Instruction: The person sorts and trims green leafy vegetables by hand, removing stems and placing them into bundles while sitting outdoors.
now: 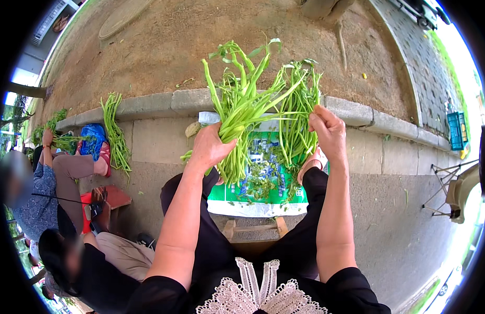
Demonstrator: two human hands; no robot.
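Note:
My left hand grips a thick bunch of long green vegetable stems, leafy at the far end. To its right, my right hand is raised with thumb and fingertips pinched together. A thin stem seems to reach toward those fingers; whether they hold it cannot be told. Just left of the right hand, another heap of leafy green stems lies on the curb and a green and white plastic sack. Plucked leaf bits are scattered over the sack between my feet.
A stone curb runs across, with bare soil beyond. At left, more stems lie near a blue plastic bag and a red stool. Two people sit there, one handling greens. A folding chair and a teal crate stand at right.

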